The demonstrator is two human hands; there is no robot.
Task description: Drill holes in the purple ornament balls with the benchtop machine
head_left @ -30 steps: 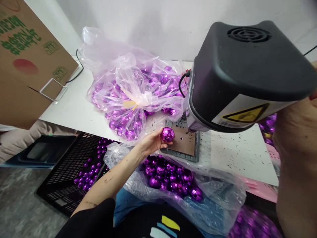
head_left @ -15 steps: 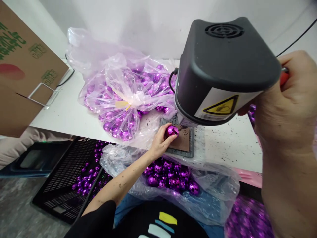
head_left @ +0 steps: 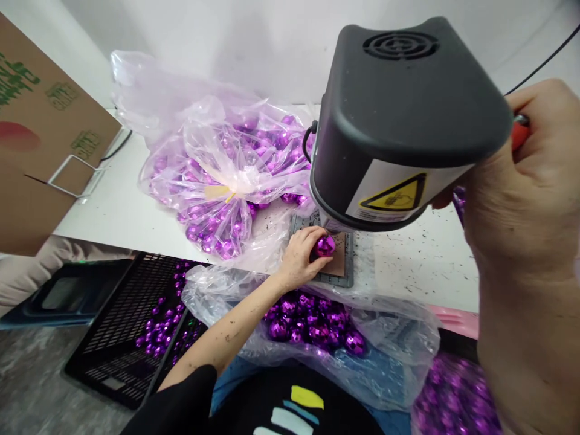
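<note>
My left hand [head_left: 302,258] pinches a shiny purple faceted ball [head_left: 325,246] between thumb and fingers. The ball is over a brown pad in a grey tray [head_left: 348,266], right below the nose of a black machine [head_left: 417,96]. Whether ball and machine touch is hidden. On the right, close to the camera, my right hand [head_left: 539,139] is closed around a red handle [head_left: 520,132] at the machine's side. A clear plastic bag [head_left: 389,326] lies open across my lap, holding several purple balls [head_left: 317,323].
A tied plastic bag of purple balls [head_left: 217,175] lies on the white table [head_left: 408,266]. At left are a cardboard box [head_left: 54,151] and a black crate [head_left: 104,338] with small purple balls. Another bag of purple balls [head_left: 453,399] is at lower right. Dark flecks dot the tabletop.
My left hand has shifted slightly right with the ball, further under the machine's nose. The right hand stays on the red handle. The whole view has shifted a little.
</note>
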